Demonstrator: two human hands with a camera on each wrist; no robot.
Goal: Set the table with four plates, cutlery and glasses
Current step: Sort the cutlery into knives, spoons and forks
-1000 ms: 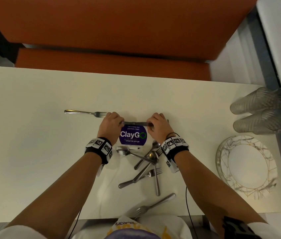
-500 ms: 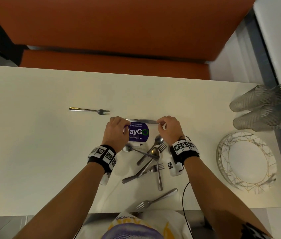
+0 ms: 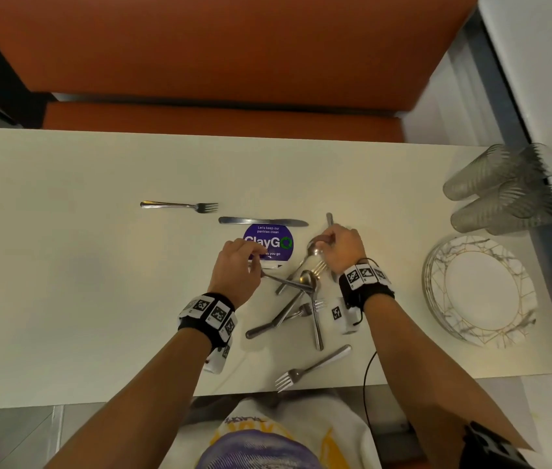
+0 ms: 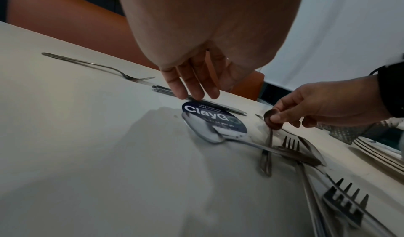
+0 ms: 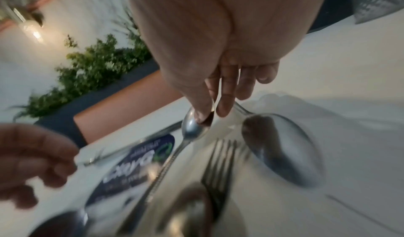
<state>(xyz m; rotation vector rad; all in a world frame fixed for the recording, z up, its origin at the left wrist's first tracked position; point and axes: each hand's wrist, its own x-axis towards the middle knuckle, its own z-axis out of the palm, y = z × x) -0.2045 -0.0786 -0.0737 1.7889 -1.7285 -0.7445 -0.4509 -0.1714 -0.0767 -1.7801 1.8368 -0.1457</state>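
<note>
A knife [image 3: 262,221] lies flat just beyond the purple sticker [image 3: 268,243], and a fork [image 3: 180,206] lies to its left. Several spoons and forks sit crossed in a pile [image 3: 301,299] in front of the sticker. My right hand [image 3: 322,243] pinches the bowl of a spoon [image 5: 193,126] from that pile between thumb and forefinger, also seen in the left wrist view [image 4: 272,119]. My left hand [image 4: 196,92] hovers with straight fingers over the sticker and holds nothing. Another fork [image 3: 312,367] lies near the front edge.
A stack of marbled plates [image 3: 481,289] sits at the right end of the white table [image 3: 65,265], with several ribbed glasses [image 3: 508,191] behind it. An orange bench [image 3: 220,120] runs along the far side. A second spoon [image 5: 282,147] lies under my right hand.
Both hands have let go of the knife, which now lies beyond the sticker. My left hand drew back toward the pile; my right hand shifted right and pinched a spoon.
</note>
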